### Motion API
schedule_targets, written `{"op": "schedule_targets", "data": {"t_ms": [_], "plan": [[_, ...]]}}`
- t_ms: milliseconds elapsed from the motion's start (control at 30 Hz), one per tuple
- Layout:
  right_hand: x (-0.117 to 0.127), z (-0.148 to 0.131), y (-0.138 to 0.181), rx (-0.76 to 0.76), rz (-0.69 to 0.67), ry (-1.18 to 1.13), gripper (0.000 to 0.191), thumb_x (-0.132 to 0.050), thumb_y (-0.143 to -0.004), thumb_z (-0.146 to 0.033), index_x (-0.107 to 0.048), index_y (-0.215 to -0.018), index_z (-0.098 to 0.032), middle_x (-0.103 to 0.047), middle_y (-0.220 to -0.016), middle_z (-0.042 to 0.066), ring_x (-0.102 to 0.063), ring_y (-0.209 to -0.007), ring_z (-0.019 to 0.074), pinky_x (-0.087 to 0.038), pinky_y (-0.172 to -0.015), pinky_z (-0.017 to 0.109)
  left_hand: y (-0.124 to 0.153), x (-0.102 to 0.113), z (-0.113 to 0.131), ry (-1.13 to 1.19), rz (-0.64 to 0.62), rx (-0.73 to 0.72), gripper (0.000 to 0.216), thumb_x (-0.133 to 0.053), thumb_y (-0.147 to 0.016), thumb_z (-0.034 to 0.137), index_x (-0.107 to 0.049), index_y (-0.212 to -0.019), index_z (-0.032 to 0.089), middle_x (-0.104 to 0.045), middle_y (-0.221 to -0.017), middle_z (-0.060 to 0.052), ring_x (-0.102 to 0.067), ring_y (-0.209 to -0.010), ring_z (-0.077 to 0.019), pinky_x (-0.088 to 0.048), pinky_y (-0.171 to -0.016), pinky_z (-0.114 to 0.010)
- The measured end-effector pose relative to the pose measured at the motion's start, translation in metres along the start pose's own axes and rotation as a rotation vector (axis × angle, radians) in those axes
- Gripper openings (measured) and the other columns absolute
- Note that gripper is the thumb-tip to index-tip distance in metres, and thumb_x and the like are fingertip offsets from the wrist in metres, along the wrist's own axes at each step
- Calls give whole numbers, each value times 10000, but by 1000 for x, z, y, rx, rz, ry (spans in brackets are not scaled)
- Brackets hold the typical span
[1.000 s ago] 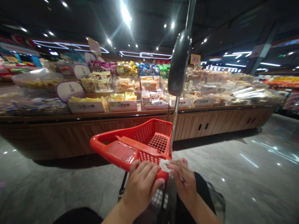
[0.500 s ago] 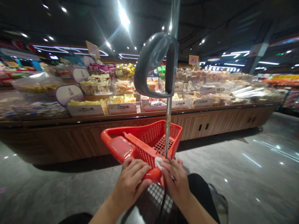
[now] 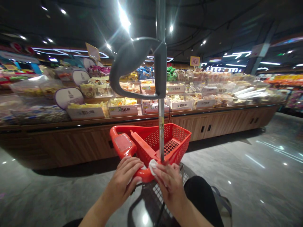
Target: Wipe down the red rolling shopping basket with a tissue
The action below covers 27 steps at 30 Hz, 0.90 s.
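Observation:
In the middle stands a red plastic shopping cart (image 3: 151, 143) with a looped front handle (image 3: 145, 175). My left hand (image 3: 129, 171) is closed around the left part of this handle, with something white showing at its fingers. My right hand (image 3: 169, 179) is closed on a crumpled white wipe (image 3: 153, 166), pressed to the handle's right side by the foot of a metal pole (image 3: 161, 135). The pole rises from the cart and carries a grey plastic loop (image 3: 162, 71) higher up. My right fingertips are partly hidden.
A wooden display counter (image 3: 78, 145) with several bins of packaged food runs behind the cart. A yellow price sign (image 3: 195, 61) stands above the goods. My dark-clothed knee (image 3: 201, 195) is at the lower right, over a shiny grey floor (image 3: 255, 176).
The cart's basket has turned and shifted slightly right, while the pole with its grey loop has swung left. Both hands have moved a little left, still on the handle.

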State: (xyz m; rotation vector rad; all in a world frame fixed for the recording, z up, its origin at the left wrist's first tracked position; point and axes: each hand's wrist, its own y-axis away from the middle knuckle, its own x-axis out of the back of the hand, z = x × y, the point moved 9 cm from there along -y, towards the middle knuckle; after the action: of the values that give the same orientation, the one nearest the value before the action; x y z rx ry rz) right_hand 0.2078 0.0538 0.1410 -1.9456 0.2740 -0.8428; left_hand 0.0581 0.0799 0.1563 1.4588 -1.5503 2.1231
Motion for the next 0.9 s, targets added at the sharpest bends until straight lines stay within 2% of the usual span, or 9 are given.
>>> {"op": "schedule_targets", "data": {"t_ms": [200,300,367,500,567,667,800,900], "plan": [[7,24,3,-106,55,-121,269,-506,-893,-111,-647,-1047,-280,-709,-1041,15,-646,-902,181,-361,-844,366,6,5,-10,-61,-49,-10,387,-529,-847,243,-503,-1231,206,-611,-1227,-66,-503,-1202,-196,-375,-1050,-360],[18,51,11,-236,162,-167,206,-535,-889,-151,-666,-1012,-253,-715,-1012,29,-646,-935,193,-397,-845,355,7,11,-1,-132,-44,-5,420,-521,-833,208,-483,-1251,191,-597,-1247,-71,-490,-1212,-201,-334,-1066,-388],[18,63,14,-311,187,-124,194,-533,-889,-169,-673,-1005,-235,-716,-1014,43,-644,-959,208,-403,-842,357,4,16,12,-194,9,23,407,-539,-813,210,-511,-1219,190,-621,-1206,-73,-526,-1155,-219,-323,-1039,-425],[-5,57,6,-254,12,-12,232,-526,-885,-153,-670,-1042,-246,-705,-1068,44,-641,-980,207,-359,-852,363,-7,19,34,-248,144,196,367,-640,-760,378,-602,-1073,188,-692,-1041,-61,-591,-995,-243,-341,-925,-437],[-14,52,3,-209,-53,33,256,-514,-883,-130,-665,-1052,-247,-699,-1086,45,-642,-971,197,-342,-838,358,-13,11,36,-277,110,323,342,-650,-751,395,-622,-1026,194,-698,-1015,-59,-589,-975,-255,-326,-897,-449],[-14,54,3,-239,-45,95,241,-494,-884,-125,-678,-1002,-224,-713,-1046,54,-651,-937,197,-340,-809,352,-19,-2,33,-333,-2,428,254,-622,-780,379,-635,-965,207,-698,-955,-51,-582,-905,-249,-303,-848,-458],[-18,49,2,-227,-109,21,246,-492,-891,-142,-664,-1038,-239,-705,-1075,46,-643,-982,193,-353,-821,345,-17,-5,23,-343,-63,472,98,-637,-786,323,-634,-783,224,-666,-742,6,-564,-773,-205,-274,-841,-449],[-22,46,0,-208,-152,-54,254,-488,-898,-152,-664,-1046,-260,-699,-1094,37,-637,-1004,189,-365,-833,341,-13,0,16,-325,-33,463,93,-657,-778,320,-631,-765,231,-660,-721,21,-558,-752,-194,-261,-833,-430]]}}
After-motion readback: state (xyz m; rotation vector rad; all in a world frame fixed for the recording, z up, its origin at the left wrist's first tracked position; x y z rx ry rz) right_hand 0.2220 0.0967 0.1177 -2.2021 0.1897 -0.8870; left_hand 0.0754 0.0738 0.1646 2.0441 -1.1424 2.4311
